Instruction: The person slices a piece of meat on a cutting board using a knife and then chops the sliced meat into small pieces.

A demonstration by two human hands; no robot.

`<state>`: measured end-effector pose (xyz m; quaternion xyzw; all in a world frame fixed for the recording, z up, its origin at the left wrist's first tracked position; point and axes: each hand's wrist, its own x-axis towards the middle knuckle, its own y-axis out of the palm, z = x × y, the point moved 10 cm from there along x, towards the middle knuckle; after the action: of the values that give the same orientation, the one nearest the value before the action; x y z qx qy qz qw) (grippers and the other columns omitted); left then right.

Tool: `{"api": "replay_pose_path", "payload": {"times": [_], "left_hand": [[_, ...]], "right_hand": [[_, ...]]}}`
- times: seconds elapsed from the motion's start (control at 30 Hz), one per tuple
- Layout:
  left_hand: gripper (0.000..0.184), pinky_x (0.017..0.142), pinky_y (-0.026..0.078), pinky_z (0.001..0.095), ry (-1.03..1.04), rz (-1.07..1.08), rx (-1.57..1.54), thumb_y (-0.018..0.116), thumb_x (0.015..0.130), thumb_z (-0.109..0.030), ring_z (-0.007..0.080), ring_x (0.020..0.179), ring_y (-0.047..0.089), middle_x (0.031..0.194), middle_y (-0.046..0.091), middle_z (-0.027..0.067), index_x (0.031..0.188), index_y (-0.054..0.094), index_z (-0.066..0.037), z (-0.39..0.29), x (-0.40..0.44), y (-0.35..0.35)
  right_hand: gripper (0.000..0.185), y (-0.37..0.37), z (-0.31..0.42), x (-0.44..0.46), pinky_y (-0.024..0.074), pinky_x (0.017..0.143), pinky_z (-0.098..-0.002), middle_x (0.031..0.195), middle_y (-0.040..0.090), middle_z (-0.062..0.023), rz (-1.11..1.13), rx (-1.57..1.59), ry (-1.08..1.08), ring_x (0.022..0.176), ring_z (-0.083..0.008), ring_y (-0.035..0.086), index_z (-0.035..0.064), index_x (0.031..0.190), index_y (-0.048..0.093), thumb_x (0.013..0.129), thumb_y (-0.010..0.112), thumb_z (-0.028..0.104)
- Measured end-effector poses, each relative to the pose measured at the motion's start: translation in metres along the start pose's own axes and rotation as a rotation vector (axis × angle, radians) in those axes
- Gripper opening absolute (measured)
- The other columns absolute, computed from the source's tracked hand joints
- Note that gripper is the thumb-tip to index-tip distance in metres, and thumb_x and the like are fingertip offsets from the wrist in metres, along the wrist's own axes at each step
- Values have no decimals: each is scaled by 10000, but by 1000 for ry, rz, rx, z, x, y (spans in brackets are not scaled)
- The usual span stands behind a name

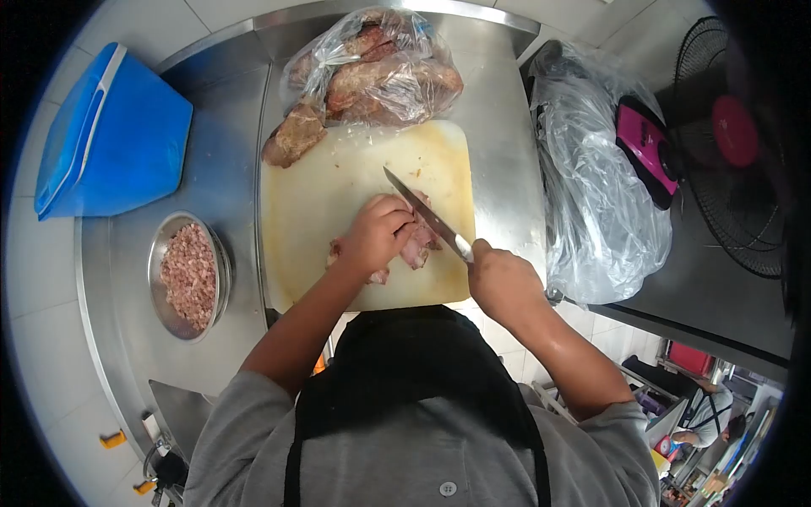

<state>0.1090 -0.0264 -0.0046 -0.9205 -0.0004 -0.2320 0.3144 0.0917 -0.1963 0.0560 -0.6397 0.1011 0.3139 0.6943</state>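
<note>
The step in hand looks like cutting: the meat [416, 252] lies on a pale cutting board [329, 186] near the middle of the frame. The left hand [378, 235] is curled over it, fingers bent, gripping it from above and steadying it on the board. The right hand [507, 283] is closed round the handle of a knife [431, 218], whose blade slants toward the upper left and lies across the meat, just beside the left fingertips. Whether the edge has gone into the flesh cannot be told from above. A further stroke would call for the left fingers tucked well back and the meat held firm, since the blade is so near.

The board lies on a steel table [498, 169]. At the top of the frame, a clear bag [389, 84] of larger meat pieces overlaps the board's far edge, with one chunk [296, 135] jutting out at its lower left. On the left stand a metal bowl [225, 279] of small pinkish pieces [188, 275] and, at upper left, a blue box [127, 139]. At upper right are crumpled clear plastic [600, 211] and a fan [735, 169]. Pale tiles surround the work area; another person [710, 414] shows at lower right, too small for detail.
</note>
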Motion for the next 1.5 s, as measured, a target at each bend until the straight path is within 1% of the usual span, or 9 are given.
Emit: {"api": "replay_pose_path", "payload": {"times": [0.27,0.33,0.53,0.7,1.0,1.07,1.23,1.33,1.5], "left_hand": [[113,843,531,426,13,70,-42,760,775,-65,331,914,647,924,689,124,860,705,-16,9,1,7],[103,850,531,429,19,56,-38,753,783,-71,334,909,648,910,688,128,853,703,-13,9,0,7],[81,862,532,429,40,41,2,737,784,-46,332,907,646,918,689,123,853,714,-8,5,1,5],[79,870,533,421,70,43,16,728,781,-43,323,948,643,967,691,110,853,722,-11,-4,-5,-2],[45,873,540,405,62,76,32,711,798,-43,319,962,650,988,691,106,838,722,-27,5,-7,6],[43,874,542,405,62,68,23,710,799,-43,319,964,651,988,691,106,837,721,-27,6,-8,5],[59,862,547,397,110,125,90,721,784,-26,307,964,654,968,692,104,843,724,-24,2,-7,7],[45,852,547,390,110,44,27,717,788,-26,299,956,655,961,695,103,832,721,-20,-1,-5,-7],[33,859,543,394,99,79,61,713,789,-22,292,955,655,960,698,98,821,719,-19,1,-8,-2]], "right_hand": [[150,14,10,19,578,734,-486,864,713,-231,0,-15,-85,802,-392,724,-29,1004,575,913,508,70],[140,21,16,31,582,723,-478,849,711,-227,-78,24,-115,790,-390,723,-25,995,575,911,502,61],[132,18,12,39,576,703,-487,829,709,-223,-118,2,-108,761,-397,718,-17,994,566,916,489,57],[143,0,10,3,572,716,-495,844,712,-222,-68,-30,-52,788,-396,721,-17,1008,568,932,498,83],[163,22,13,16,569,759,-499,866,711,-238,69,-12,14,823,-403,719,-32,1005,576,939,490,90],[189,41,10,31,558,729,-529,820,689,-263,-43,63,9,816,-430,697,-14,991,582,960,542,169],[167,25,9,30,567,749,-508,849,705,-243,-70,38,12,807,-415,712,-14,988,578,953,513,135],[174,0,17,11,564,742,-511,845,709,-236,-80,24,-10,803,-414,712,-12,996,583,956,509,141],[180,19,13,9,563,767,-504,904,717,-249,-8,13,18,837,-408,717,-18,1018,601,948,500,114]]}}
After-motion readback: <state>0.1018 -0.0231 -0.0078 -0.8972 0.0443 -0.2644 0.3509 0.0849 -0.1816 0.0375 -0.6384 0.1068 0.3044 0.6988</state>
